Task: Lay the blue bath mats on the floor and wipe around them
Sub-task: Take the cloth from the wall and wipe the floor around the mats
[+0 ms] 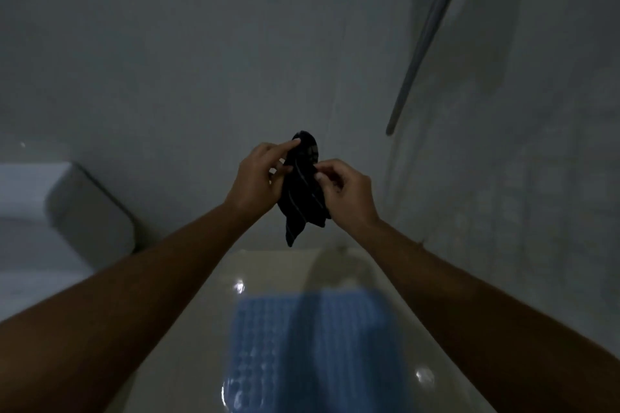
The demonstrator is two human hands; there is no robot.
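We look down in a dim bathroom, both arms stretched forward. Our left hand [260, 174] and right hand [345, 189] are raised together in front of a grey wall [167, 43], and between them hangs a dark striped cloth [302, 191]. The left hand's fingers pinch its upper edge; the right hand's fingertips nip the fabric on the other side. Both hands are closed on the cloth, which droops in loose folds below them.

Beneath our arms lies a blue bath mat [268, 345], textured with rows of small bumps, flat on a pale glossy floor [208, 295]. It seems already laid, so we judge that the wiping comes next and the cloth is being readied.

From here, the cloth could slip out of so light a grip and fall onto the mat. The shiny floor shows bright glints that may be wet patches, so wiping close to the mat could nudge it out of place.

Much is unclear. The picture is dark and blurred. A shadow crosses the mat's middle, and its near end is cut off by the bottom edge. Only one mat is visible. A white rounded fixture [84, 211] sits at left, partly out of view, and a slanted metal bar [429, 30] runs off the top right.
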